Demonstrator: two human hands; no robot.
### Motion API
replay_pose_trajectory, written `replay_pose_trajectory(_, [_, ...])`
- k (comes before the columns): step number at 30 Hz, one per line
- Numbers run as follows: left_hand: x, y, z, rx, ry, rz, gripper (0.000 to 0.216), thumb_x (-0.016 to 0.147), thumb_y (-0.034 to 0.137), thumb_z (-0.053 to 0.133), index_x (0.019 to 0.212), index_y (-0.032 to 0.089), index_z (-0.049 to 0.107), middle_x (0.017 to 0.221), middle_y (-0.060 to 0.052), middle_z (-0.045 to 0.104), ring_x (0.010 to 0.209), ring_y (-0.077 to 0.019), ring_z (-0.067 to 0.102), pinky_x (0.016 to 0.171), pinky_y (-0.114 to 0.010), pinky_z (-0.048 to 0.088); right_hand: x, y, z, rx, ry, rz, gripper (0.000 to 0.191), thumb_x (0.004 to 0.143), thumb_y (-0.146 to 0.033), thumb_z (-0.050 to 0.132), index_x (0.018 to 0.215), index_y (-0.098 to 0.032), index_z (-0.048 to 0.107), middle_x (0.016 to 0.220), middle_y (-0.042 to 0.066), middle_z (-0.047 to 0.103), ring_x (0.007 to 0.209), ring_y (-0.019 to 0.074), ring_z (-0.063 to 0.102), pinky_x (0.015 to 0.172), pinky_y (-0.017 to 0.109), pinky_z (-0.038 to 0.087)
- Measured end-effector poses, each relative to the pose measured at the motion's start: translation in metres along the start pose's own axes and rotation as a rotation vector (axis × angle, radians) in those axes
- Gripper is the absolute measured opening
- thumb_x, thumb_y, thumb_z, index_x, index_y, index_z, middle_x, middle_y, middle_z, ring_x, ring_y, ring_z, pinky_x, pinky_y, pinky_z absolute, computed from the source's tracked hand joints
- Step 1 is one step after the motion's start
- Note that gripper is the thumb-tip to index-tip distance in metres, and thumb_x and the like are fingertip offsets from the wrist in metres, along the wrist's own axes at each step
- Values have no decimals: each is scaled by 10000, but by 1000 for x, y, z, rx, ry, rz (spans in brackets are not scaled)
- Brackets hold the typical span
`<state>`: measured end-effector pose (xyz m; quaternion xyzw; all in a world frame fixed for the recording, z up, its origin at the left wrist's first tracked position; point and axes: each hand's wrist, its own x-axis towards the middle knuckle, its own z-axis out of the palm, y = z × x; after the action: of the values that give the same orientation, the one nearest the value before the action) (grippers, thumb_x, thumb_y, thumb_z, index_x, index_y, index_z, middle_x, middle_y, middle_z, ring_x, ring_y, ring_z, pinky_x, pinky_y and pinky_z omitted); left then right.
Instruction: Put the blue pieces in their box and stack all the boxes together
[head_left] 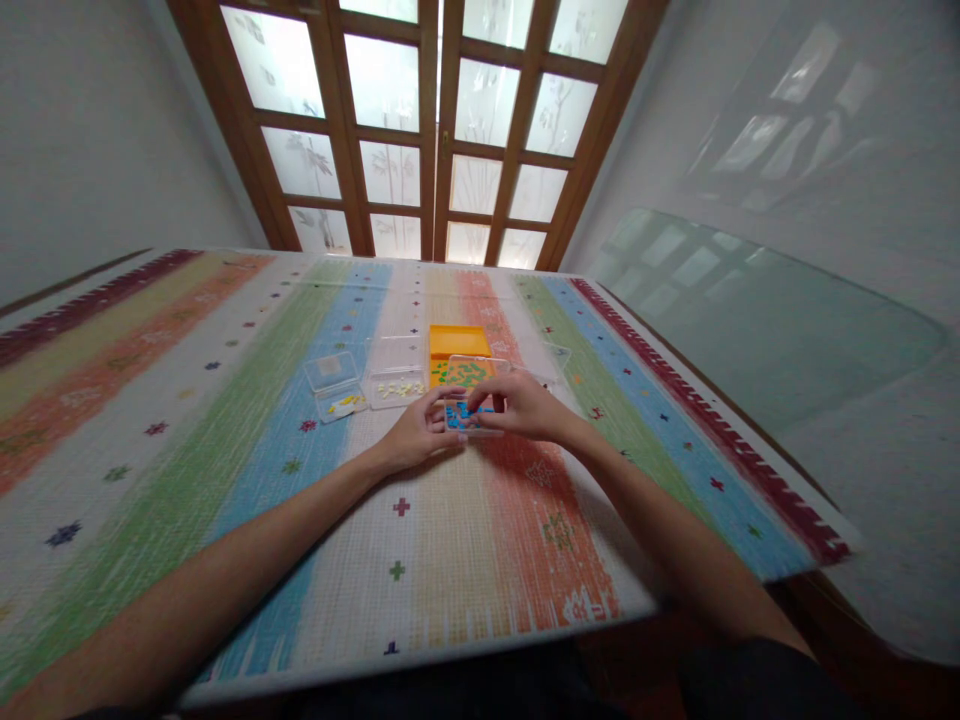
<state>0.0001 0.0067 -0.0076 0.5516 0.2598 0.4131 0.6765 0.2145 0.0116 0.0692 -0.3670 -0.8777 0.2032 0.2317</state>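
A small clear plastic box (491,432) with several small blue pieces (459,416) inside sits on the tablecloth in front of me. My left hand (421,430) grips its left side, thumb along the near edge and fingers on the far side. Over the right part of the same box, my right hand (520,405) bends down with its fingertips drawn together among the blue pieces. Whatever it pinches is too small to make out. Just behind the hands, small green pieces (466,374) lie in another clear container by an open orange box (459,341).
Left of the hands stand an open clear box (335,372) with yellow pieces (346,404) and another clear box (390,401) with pale pieces. A clear lid (559,352) lies at the right. A striped cloth (360,560) covers the table; glazed wooden doors (439,140) rise behind.
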Motion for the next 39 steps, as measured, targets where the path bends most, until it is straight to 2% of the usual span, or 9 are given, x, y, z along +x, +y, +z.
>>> replay_pose_trajectory(3, [0,1,0,-3,4,-8,674,651,104,880,1243,191,568,1313,-137,660,1043,-233,739,1044,-485,533,5,6,3,-97,-17,-1,160,769,-85,711,868,-184,788,679,-20,703,565,89,533,625,226,369])
replay_pose_trajectory(6, [-1,1,0,-6,-4,-1,672,660,104,874,1251,194,568,1295,-140,673,1041,-239,742,1022,-472,548,8,6,5,-138,-53,-12,118,769,-107,754,843,-185,802,703,2,730,584,100,556,628,232,375])
replay_pose_trajectory(11, [0,-2,-2,-4,-12,-4,680,656,109,882,1252,195,565,1207,-116,702,1026,-236,743,1001,-455,557,13,7,4,-129,-103,-57,111,790,-109,740,826,-189,808,766,30,767,652,122,623,653,233,412])
replay_pose_trajectory(16, [1,-2,-3,20,-14,16,689,647,154,907,1247,198,571,1213,-110,686,1017,-226,733,1004,-471,551,18,14,7,-94,-178,-85,183,785,-62,675,777,-195,801,776,33,780,698,136,665,695,236,449])
replay_pose_trajectory(23, [2,-3,-2,21,-12,14,700,630,164,917,1240,202,575,1149,-92,688,991,-224,729,993,-471,546,20,10,7,-100,-202,-63,192,761,-45,675,776,-189,801,770,31,779,667,128,655,662,227,437])
replay_pose_trajectory(29, [1,-2,-2,9,-7,-9,717,638,144,907,1267,192,566,1202,-123,686,1004,-236,735,989,-469,553,22,7,5,-109,-218,-51,163,746,-55,701,788,-179,799,762,26,768,654,121,631,642,221,418])
replay_pose_trajectory(34, [0,0,0,-11,-1,2,690,636,118,900,1240,186,574,1307,-144,646,1032,-231,730,1016,-466,544,17,7,-6,-84,-132,-78,156,742,-67,678,804,-169,779,735,3,734,612,98,571,638,221,409])
replay_pose_trajectory(39, [0,0,1,-34,17,-10,707,618,97,897,1225,198,549,1331,-137,621,1033,-216,726,1002,-439,556,-2,6,-21,-27,36,-71,103,800,-140,634,826,-149,733,670,-12,657,552,80,491,575,218,381])
